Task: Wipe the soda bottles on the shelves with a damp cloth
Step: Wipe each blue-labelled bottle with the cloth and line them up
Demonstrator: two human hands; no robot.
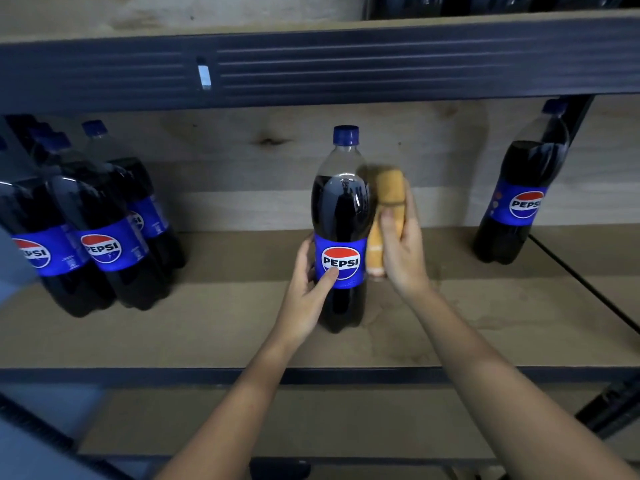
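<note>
An upright dark plastic cola bottle with a blue label (341, 230) stands between the hands: left hand (311, 289) curled round its label, right hand (401, 247) gripping a folded orange cloth (384, 216) against its right side.

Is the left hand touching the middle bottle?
Touching. The head view shows the left hand wrapped around the middle bottle, thumb pressed on its blue label, fingers curling behind its left side.

Both forearms outstretched, left hand (308, 285) curled in a grip, right hand (401, 244) clutching, fingers wrapped.
</note>
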